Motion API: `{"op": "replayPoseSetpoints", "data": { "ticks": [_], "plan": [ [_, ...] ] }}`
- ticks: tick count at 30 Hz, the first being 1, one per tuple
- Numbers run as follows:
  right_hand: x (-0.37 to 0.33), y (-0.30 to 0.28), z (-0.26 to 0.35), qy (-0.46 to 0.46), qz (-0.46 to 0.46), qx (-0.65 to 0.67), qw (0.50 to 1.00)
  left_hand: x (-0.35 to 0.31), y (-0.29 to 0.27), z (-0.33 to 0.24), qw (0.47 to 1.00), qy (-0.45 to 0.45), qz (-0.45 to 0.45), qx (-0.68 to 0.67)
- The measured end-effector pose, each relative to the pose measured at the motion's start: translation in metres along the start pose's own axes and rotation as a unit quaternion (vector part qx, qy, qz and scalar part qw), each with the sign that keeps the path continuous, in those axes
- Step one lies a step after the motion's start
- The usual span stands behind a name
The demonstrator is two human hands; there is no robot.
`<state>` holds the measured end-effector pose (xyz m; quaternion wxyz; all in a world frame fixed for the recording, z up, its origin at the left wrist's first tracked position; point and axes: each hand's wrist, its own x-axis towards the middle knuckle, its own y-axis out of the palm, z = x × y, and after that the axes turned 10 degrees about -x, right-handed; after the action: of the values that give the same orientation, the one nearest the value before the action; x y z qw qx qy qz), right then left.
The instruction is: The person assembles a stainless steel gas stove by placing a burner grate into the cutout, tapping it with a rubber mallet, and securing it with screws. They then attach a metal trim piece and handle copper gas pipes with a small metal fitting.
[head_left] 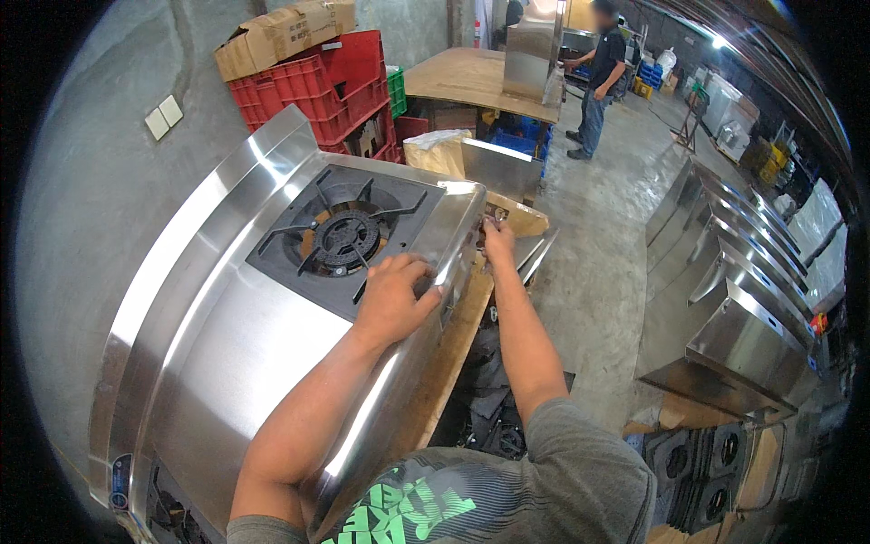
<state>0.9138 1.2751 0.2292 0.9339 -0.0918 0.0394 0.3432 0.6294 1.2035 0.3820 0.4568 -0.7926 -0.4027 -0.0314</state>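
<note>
A stainless steel gas stove (263, 354) lies before me, with a raised back ledge along the wall. Its far end carries a black square plate with a round burner (349, 238) and pan supports (367, 192). My left hand (394, 297) rests on the steel beside the plate's near corner, fingers bent, thumb apart, holding nothing. At the far end of the stove's front edge, my right hand (498, 243) is closed. Its fingers pinch at a small dark part (495, 214) there, too small and covered to name.
Red crates (313, 86) with a cardboard box (285, 36) on top stand beyond the stove. A wooden table (453, 77) follows. Steel housings (725, 272) line the right side. Black burner plates (689, 471) lie lower right. Another person (600, 82) stands at the back.
</note>
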Motion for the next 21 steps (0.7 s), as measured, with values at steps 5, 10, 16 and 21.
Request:
{"op": "replayPoseSetpoints", "data": {
  "ticks": [5, 10, 16, 21],
  "plan": [
    [0.02, 0.008, -0.013, -0.048, -0.034, -0.099, 0.993, 0.0, 0.0, 0.0, 1.0, 0.004, -0.002, -0.006],
    [0.017, -0.001, -0.014, -0.165, 0.001, -0.077, 0.983, -0.001, 0.0, 0.001, 1.0, -0.006, 0.004, -0.001],
    [-0.008, -0.004, 0.008, -0.086, 0.001, -0.004, 0.996, 0.0, -0.001, 0.0, 1.0, -0.005, 0.009, -0.003],
    [0.004, -0.001, -0.001, 0.002, 0.018, -0.056, 0.998, 0.0, -0.001, 0.001, 1.0, -0.007, 0.015, -0.003]
  ]
}}
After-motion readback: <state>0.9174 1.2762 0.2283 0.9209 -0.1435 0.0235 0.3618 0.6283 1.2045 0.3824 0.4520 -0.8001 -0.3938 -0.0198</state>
